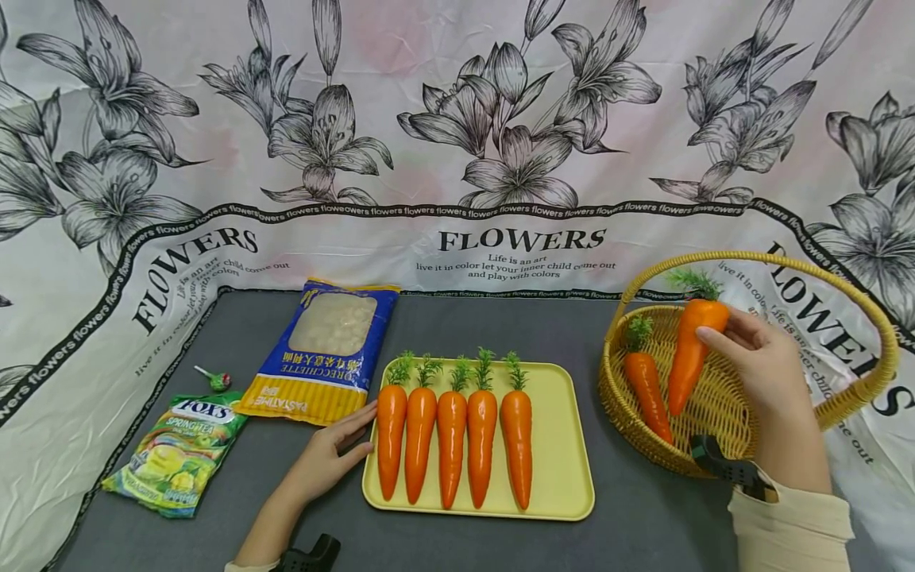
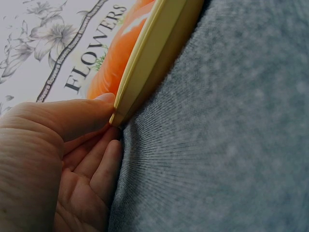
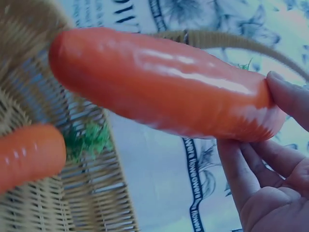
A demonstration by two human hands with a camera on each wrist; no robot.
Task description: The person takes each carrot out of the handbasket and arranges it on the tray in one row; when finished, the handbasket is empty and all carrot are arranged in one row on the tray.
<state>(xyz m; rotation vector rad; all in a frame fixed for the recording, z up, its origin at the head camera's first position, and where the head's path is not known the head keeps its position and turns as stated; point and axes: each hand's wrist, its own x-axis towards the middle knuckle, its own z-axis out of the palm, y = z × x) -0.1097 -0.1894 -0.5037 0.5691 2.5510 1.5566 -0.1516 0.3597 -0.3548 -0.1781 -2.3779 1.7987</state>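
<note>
In the head view my right hand (image 1: 768,361) holds an orange toy carrot (image 1: 692,349) above the wicker basket (image 1: 616,409), its green top upward and its tip slanting down. The right wrist view has thumb and fingers pinching this carrot (image 3: 164,82) near its thick end. A second carrot (image 1: 646,389) lies inside the basket. My left hand (image 1: 325,461) touches the left edge of the yellow tray (image 1: 557,445), with thumb and fingertips at the rim (image 2: 137,72). Several carrots (image 1: 450,445) lie side by side on the tray, green tops toward the back.
Left of the tray lie a blue and yellow pasta bag (image 1: 322,349), a green candy bag (image 1: 179,457) and a lollipop (image 1: 218,380). The basket's tall handle (image 1: 772,258) arches over its opening. A flower-print cloth (image 1: 522,238) hangs behind the dark grey table (image 1: 493,318).
</note>
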